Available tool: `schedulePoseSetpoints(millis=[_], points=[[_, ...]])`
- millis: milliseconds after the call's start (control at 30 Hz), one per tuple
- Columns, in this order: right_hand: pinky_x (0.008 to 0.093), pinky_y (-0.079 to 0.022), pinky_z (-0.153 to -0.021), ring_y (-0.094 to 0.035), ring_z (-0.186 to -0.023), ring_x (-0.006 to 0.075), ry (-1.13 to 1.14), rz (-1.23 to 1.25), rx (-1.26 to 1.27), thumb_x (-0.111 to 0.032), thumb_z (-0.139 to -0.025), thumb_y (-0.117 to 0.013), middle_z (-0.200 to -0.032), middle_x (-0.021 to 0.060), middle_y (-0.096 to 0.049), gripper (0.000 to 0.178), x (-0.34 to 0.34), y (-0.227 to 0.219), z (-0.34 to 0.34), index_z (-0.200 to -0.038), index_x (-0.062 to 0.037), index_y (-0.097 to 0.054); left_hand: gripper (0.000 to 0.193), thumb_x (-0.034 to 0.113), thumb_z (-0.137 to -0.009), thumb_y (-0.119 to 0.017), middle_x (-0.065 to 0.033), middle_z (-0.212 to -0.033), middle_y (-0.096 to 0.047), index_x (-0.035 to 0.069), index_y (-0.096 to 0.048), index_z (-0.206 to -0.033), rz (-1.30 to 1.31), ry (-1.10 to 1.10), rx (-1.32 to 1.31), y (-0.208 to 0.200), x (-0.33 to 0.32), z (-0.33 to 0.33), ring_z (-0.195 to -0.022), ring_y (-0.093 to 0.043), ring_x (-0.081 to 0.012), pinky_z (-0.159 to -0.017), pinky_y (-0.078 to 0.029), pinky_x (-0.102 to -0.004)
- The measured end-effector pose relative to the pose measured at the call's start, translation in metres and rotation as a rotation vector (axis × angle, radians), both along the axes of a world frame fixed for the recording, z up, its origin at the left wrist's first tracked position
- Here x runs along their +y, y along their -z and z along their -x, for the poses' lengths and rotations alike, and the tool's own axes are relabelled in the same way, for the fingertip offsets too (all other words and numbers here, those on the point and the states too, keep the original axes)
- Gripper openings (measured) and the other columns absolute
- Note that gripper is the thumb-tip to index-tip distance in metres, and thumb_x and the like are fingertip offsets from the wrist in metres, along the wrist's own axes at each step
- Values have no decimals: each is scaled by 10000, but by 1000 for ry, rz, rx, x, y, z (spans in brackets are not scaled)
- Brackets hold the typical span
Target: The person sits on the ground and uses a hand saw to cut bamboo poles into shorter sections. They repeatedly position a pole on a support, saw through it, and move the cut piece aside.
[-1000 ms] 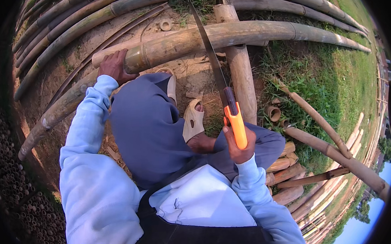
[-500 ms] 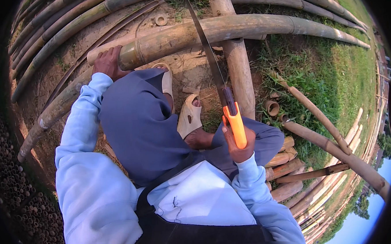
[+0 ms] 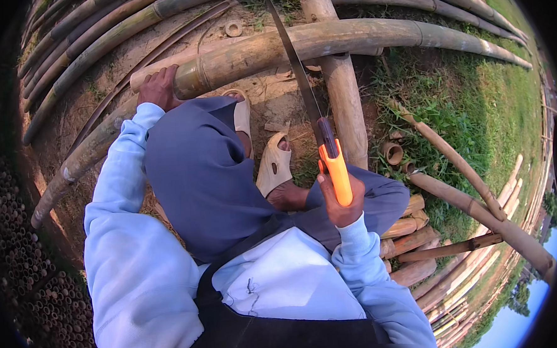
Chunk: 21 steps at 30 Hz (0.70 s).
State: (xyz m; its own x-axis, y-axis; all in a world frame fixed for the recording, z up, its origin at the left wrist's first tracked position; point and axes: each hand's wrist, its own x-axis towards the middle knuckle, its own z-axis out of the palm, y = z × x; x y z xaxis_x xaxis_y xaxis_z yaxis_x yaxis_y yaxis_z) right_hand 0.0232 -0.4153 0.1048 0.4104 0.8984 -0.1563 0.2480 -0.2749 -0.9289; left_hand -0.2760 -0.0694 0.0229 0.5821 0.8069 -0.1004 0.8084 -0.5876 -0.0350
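In my right hand [image 3: 344, 199] is a handsaw [image 3: 334, 165] with an orange and dark handle, my fingers closed round the grip. Its long narrow blade lies across a thick bamboo pole [image 3: 359, 35], and its far tip runs up to the picture's top edge. Whether the teeth have cut into the pole is hard to see. My left hand [image 3: 159, 89] rests over the pole's left part, its fingers bent over the bamboo next to my raised knee. Under the pole, another bamboo piece [image 3: 344, 101] runs away from me as a support.
More bamboo poles [image 3: 104, 41] lie at the far left and far right. Cut pieces [image 3: 414, 239] are heaped by my right leg, near a short hollow offcut [image 3: 391, 153]. Many bamboo ends [image 3: 21, 250] show at lower left. Grass [image 3: 438, 96] covers the right side.
The saw and my right hand have slid slightly forward, away from me. My left hand keeps its place on the bamboo. The whole view has shifted a little.
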Motion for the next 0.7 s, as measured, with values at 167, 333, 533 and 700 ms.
schedulePoseSetpoints(millis=[167, 333, 533, 700], points=[[300, -522, -605, -683, -611, 227, -22, -97, -250, 3, -856, -680, -678, 119, -661, 119, -18, -34, 12, -969, 31, -704, 930, 510, -631, -858, -184, -1165, -640, 62, -492, -1359, -8, 11, -69, -2, -4, -2, -1097, -629, -372, -1027, -464, -442], [308, -423, -523, -503, -522, 135, -23, -91, -37, -96, -909, -708, -612, 63, -586, 144, 66, 43, -8, -861, 18, -635, 912, 510, -632, -854, -178, -1170, -643, 65, -500, -1345, 8, -27, -60, -4, -2, 0, -1081, -628, -392, -990, -483, -449], [322, -477, -543, -617, -539, 214, -5, 78, -84, -29, -850, -717, -637, 112, -616, 80, -20, -10, 2, -891, 28, -680, 903, 503, -622, -865, -178, -1192, -644, 77, -511, -1335, -23, 21, -85, 1, 0, 1, -1081, -629, -397, -970, -499, -449], [323, -481, -550, -599, -537, 214, -26, 4, -135, -40, -843, -724, -636, 118, -608, 109, -5, -34, 2, -922, 27, -691, 917, 515, -618, -864, -181, -1202, -642, 74, -510, -1340, 19, -36, -63, -1, -6, -1, -1102, -624, -397, -975, -505, -458]])
